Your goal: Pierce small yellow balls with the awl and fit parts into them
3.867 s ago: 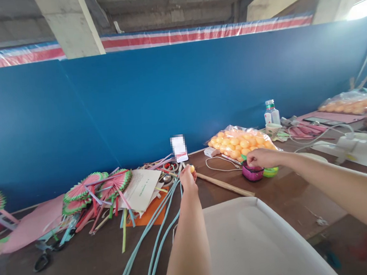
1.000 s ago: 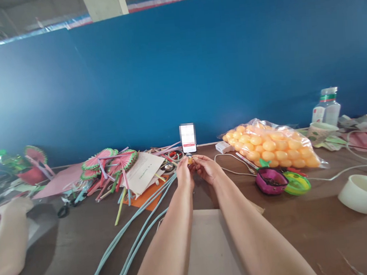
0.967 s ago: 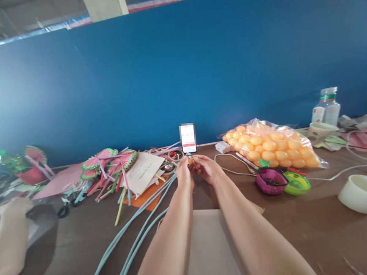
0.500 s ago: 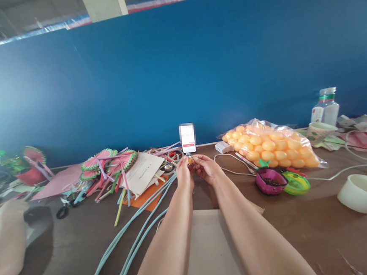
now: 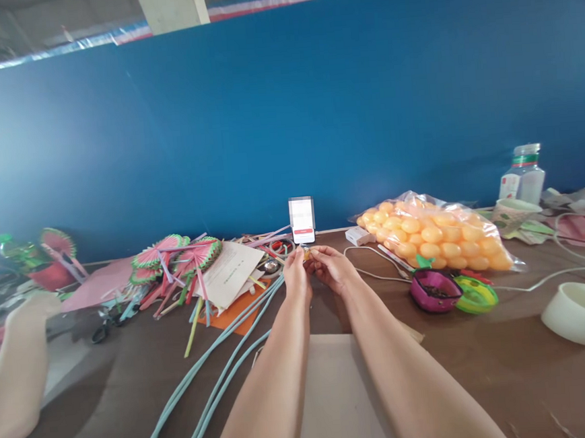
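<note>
Both my arms stretch forward over the brown table, and the hands meet just below a lit phone [image 5: 303, 228] propped upright against the blue wall. My left hand [image 5: 295, 273] is closed, its fingertips pinching a small golden-yellow piece [image 5: 307, 253]. From the other side my right hand [image 5: 331, 268] pinches the same piece, thumb and finger pressed together. The piece is tiny and mostly covered by fingers, so its kind cannot be made out. A light tan board [image 5: 336, 391] lies beneath my forearms.
Left are pale blue tubes [image 5: 207, 367], watermelon-patterned paper fans [image 5: 174, 255], papers [image 5: 230, 271], scissors [image 5: 103, 328] and another person's arm [image 5: 18, 375]. Right are a bag of orange balls [image 5: 435, 235], a purple bowl [image 5: 434, 292], a green dish [image 5: 475, 296], a white bowl [image 5: 578, 311] and a bottle [image 5: 525, 177].
My hands keep pinching the small golden piece with barely any movement. The view has shifted slightly. The other person's arm at the left has moved up a little.
</note>
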The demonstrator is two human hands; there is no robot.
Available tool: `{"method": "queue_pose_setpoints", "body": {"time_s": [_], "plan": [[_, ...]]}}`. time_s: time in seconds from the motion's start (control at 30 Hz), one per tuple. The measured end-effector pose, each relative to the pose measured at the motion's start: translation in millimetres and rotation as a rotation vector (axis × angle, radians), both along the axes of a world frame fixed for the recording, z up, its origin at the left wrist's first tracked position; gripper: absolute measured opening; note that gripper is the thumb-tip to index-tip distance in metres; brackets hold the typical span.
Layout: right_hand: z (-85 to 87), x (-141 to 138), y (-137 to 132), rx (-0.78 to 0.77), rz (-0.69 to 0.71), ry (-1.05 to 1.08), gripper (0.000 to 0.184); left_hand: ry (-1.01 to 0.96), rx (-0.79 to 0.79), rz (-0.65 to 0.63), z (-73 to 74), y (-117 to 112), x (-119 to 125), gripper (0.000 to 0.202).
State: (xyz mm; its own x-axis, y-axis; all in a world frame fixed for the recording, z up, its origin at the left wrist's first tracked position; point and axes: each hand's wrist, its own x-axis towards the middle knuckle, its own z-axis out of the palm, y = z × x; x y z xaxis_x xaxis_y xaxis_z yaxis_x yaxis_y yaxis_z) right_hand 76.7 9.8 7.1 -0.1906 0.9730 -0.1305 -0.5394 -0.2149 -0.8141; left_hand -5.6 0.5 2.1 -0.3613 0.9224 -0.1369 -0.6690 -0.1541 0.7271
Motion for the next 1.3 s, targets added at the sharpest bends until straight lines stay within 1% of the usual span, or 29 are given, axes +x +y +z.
{"method": "queue_pose_setpoints", "body": {"time_s": [0.27,0.53,0.8,1.1,1.3], "plan": [[-1.2,0.2,0.5,0.021,0.002,0.031,0.019,0.013,0.003,-0.007,3.4,-2.5,0.8,0.014],[-1.9,1.5,1.0,-0.013,0.044,0.128,0.015,0.037,0.047,-0.003,0.5,-1.5,-0.2,0.022],[-5.6,2.4,3.8,0.014,0.09,0.159,0.02,0.035,0.091,0.006,-2.8,0.3,-1.0,0.031],[-4.9,2.0,3.3,0.049,0.101,0.169,0.024,0.034,0.119,-0.016,-1.0,-1.2,-0.5,0.032],[-3.5,1.0,1.6,0.062,0.077,0.15,0.026,0.037,0.121,-0.017,-1.9,-0.3,-0.9,0.033]]}}
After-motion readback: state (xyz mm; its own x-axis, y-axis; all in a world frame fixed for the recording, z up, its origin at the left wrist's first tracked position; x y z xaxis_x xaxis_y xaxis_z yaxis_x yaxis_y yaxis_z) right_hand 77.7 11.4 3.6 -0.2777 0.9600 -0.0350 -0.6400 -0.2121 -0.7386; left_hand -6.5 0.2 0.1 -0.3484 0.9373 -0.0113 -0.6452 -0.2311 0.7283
